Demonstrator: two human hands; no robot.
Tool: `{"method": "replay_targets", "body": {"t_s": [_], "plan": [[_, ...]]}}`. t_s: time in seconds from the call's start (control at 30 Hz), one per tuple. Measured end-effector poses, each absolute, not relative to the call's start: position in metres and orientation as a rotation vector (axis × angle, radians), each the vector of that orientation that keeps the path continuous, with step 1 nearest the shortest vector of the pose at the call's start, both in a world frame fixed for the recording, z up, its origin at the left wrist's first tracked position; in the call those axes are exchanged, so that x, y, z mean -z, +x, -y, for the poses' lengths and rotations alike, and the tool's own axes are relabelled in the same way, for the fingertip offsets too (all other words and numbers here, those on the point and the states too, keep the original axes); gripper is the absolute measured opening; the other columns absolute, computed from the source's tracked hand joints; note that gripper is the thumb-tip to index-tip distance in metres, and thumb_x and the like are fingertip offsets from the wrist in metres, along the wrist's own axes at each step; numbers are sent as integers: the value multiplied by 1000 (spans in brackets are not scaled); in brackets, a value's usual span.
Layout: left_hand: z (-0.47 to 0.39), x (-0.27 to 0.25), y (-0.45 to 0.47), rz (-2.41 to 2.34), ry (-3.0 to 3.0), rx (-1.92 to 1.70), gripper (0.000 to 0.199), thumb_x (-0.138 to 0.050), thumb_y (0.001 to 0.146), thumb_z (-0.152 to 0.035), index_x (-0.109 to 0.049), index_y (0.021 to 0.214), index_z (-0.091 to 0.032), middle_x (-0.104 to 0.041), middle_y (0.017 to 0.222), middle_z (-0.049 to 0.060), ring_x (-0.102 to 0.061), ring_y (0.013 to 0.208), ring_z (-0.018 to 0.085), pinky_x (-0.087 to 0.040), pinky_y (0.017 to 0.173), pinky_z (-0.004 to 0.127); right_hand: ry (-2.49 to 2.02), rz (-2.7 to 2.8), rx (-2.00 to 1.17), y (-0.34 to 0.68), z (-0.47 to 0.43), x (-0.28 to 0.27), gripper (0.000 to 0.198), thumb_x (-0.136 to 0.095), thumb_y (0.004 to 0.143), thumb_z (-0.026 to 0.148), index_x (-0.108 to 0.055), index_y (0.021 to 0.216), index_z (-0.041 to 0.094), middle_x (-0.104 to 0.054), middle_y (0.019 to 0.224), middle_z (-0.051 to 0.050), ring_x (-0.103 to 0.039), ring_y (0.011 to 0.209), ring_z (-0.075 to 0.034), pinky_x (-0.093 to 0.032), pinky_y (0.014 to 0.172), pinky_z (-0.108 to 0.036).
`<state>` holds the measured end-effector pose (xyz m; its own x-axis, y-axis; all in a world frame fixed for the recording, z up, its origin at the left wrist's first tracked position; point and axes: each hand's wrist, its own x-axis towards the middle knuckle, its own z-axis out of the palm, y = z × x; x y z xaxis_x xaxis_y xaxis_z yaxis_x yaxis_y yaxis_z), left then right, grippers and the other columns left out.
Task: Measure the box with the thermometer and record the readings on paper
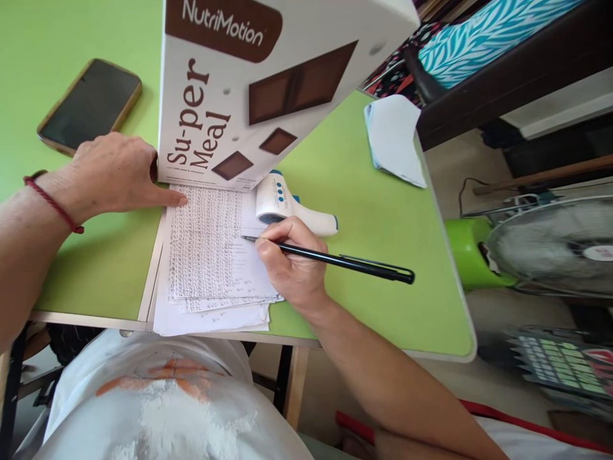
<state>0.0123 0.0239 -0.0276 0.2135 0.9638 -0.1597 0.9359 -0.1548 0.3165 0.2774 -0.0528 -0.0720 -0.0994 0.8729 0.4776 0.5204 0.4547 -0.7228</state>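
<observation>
My right hand (297, 268) grips a black pen (354, 260), its tip resting on or just above densely handwritten sheets of paper (205, 249). Rows of small writing cover the left and middle of the top sheet. My left hand (110, 172) lies beside the lower left corner of a white box (215, 76) marked "Su-per Meal". One digit stretches out flat on the sheet's top edge; the other fingers curl near the box and are partly hidden. A white and blue infrared thermometer (292, 204) lies just above my right hand, against the box.
A phone in a tan case (90, 105) lies on the green table (383, 236) at upper left. Folded white paper (395, 137) sits near the table's far right edge. Beyond that edge stands a fan (555, 246) with a green base.
</observation>
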Motion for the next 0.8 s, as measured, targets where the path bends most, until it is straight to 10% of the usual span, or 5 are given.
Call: {"method": "replay_targets", "body": {"t_s": [0.8], "plan": [[-22,24,14,-1767,2072,-156,71,-67,64,-75,-70,112,-22,-65,128,3,-26,146,55,-25,120,65,-1172,1821,-409,277,53,72,18,-55,79,18,-45,66,25,-49,53,8,-46,48,-10,-40,47,-26]]}}
